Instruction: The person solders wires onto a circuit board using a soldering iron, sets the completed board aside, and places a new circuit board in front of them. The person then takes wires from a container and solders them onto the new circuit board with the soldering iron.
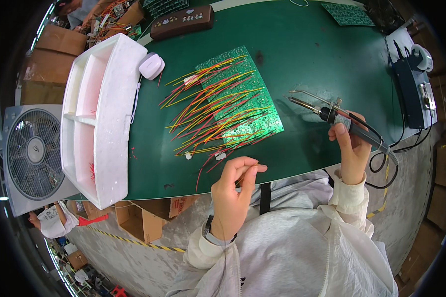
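My right hand (349, 148) is closed around the handle of a soldering iron (329, 115). A thin curved metal tube (309, 94) is fixed alongside its tip, which points left over the bench. To the left of the tip lies a green circuit board panel (255, 99), with rows of red and yellow wires (208, 106) stretching off its left side. Small white connectors (220, 156) show at some wire ends. Just below the panel's near edge is my left hand (233, 190), fingers pinched together; whatever they hold, if anything, is too small to make out.
A white foam box (111, 123) with compartments stands at left beside a fan (34, 148). A pale rounded case (151, 66) and a brown pencil case (182, 22) lie farther back. At right sits a dark soldering station (410, 94), its cable hanging near my right arm.
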The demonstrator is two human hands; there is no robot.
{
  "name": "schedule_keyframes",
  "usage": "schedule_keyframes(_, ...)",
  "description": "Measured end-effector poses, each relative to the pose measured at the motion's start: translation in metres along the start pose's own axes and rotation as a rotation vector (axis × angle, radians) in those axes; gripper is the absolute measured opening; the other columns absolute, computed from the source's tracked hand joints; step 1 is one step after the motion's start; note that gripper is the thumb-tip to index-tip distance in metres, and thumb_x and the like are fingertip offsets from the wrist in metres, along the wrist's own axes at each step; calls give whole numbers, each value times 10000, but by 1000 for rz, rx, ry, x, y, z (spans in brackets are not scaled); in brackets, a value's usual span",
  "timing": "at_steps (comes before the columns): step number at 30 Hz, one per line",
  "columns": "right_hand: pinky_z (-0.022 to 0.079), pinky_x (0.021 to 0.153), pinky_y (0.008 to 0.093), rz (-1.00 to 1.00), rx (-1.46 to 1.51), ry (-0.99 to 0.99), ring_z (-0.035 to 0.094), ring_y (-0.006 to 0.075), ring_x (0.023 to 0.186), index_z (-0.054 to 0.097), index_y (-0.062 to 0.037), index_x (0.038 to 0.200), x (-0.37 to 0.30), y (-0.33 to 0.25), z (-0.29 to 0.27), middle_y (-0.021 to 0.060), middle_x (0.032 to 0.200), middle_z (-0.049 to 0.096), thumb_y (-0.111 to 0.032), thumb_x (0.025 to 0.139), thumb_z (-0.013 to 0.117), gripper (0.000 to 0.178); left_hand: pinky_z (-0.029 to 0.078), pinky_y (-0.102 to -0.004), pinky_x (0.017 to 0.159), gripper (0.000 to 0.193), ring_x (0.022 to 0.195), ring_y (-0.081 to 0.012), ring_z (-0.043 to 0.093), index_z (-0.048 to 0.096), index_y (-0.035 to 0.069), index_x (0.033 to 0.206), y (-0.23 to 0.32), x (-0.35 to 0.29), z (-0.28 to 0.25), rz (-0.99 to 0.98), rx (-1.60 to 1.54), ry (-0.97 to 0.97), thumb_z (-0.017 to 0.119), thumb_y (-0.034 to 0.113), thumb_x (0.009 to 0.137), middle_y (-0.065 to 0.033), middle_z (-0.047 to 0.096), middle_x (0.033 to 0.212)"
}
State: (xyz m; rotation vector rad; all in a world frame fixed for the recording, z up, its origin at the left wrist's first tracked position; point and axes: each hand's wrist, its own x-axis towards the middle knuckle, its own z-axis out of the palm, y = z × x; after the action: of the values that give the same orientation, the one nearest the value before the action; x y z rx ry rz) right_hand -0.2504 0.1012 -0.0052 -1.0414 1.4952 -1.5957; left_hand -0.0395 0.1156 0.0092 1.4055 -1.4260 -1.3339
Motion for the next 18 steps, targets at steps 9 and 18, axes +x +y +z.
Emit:
schedule_keyframes(9,443,603,211,-10,10,1,519,101,655,496,36,971,-1,-2,1,55,771,529,-117,771,615,278,393,-193,538,76,635,-83,537,488,3,912,-8,4,-1,35,95,41,469,34,845,-83,623,801)
schedule_keyframes(18,433,602,210,-17,30,8,509,98,643,495,34,963,-5,-3,3,53,748,531,-107,773,609,263,324,-188,581,63,642,-58,380,510,3,845,-18,2,-3,86,99,32,535,12,789,-17,517,774)
